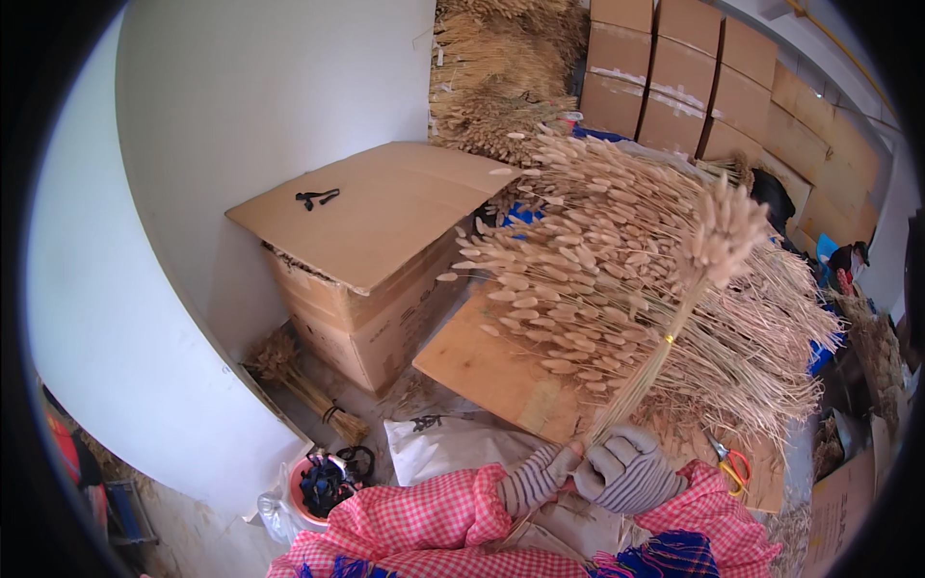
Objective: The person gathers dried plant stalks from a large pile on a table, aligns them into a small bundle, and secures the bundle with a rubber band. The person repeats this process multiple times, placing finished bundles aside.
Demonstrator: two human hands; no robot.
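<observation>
A bunch of dried bunny-tail grass [654, 361] slants up to the right, its fluffy heads together at the top. A yellow tie circles its stems partway up. My left hand [538, 473], in a striped knit glove with bare fingertips, grips the lower stems. Just right of it my right hand [625, 469], gloved the same way, closes around those stems too; its fingertips are partly hidden. Behind the bunch, a large heap of loose bunny-tail grass [578, 271] lies over a wooden board [491, 361]. Scissors with red and yellow handles [733, 466] rest right of my right hand.
A carton [361, 332] with a cardboard sheet [390, 209] on top stands at left, black straps [316, 197] on it. Below are a tied dried bundle [311, 390] and a pink tub [298, 491] of black ties. Stacked cartons [679, 79] and dried-grass bundles [506, 65] stand behind.
</observation>
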